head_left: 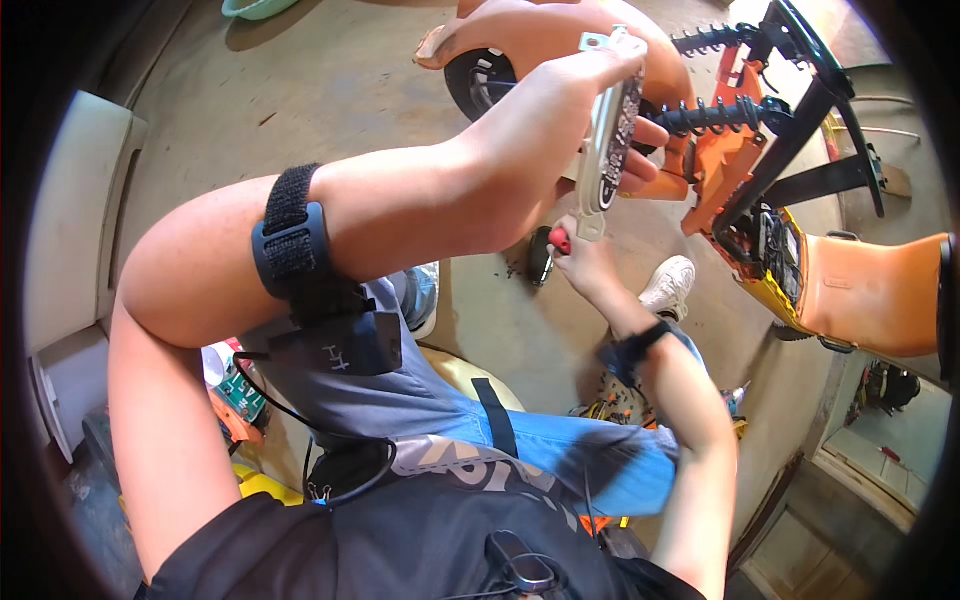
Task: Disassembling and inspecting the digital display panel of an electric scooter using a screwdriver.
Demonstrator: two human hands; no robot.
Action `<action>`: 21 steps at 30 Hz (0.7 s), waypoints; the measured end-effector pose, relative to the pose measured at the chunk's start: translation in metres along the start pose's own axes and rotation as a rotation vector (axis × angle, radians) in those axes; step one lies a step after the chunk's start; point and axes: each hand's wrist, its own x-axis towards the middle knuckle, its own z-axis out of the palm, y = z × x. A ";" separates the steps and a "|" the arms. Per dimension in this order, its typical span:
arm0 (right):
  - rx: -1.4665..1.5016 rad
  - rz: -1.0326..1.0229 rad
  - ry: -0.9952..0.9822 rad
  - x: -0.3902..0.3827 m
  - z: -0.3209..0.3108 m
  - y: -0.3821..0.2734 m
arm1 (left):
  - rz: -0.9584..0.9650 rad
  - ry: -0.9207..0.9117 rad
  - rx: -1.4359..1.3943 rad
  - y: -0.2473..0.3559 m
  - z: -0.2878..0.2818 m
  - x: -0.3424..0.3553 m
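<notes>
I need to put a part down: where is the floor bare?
Widest: between the white cabinet, green basin and left forearm. Smaller: left of the right shoe, below the dark object. Crowded: the right side, with the black frame and orange panel.

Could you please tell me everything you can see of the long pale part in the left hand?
The long pale part is narrow and looks like metal or plastic, with a dark, speckled, elongated panel along its face and a tab with a hole at the top. In the picture it runs steeply, leaning slightly. The left hand holds it toward its upper end. The right hand is at its lower end; whether they touch is unclear.
</notes>
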 end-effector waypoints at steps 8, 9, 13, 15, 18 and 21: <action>0.074 0.390 -0.188 0.004 0.137 0.052 | 0.025 -0.053 -0.016 0.005 -0.006 0.010; 0.085 0.384 -0.140 0.003 0.146 0.055 | 0.044 -0.066 0.008 0.006 -0.006 0.011; 0.141 0.386 -0.070 -0.002 0.168 0.063 | 0.036 -0.038 0.044 0.010 -0.003 0.008; 0.178 0.384 -0.080 -0.004 0.172 0.065 | 0.053 -0.093 0.023 0.016 -0.003 0.000; 0.189 0.414 -0.131 -0.003 0.178 0.063 | 0.064 -0.073 0.071 0.016 0.000 -0.001; 0.174 0.409 -0.145 -0.008 0.182 0.065 | 0.017 -0.044 0.071 0.003 0.000 0.015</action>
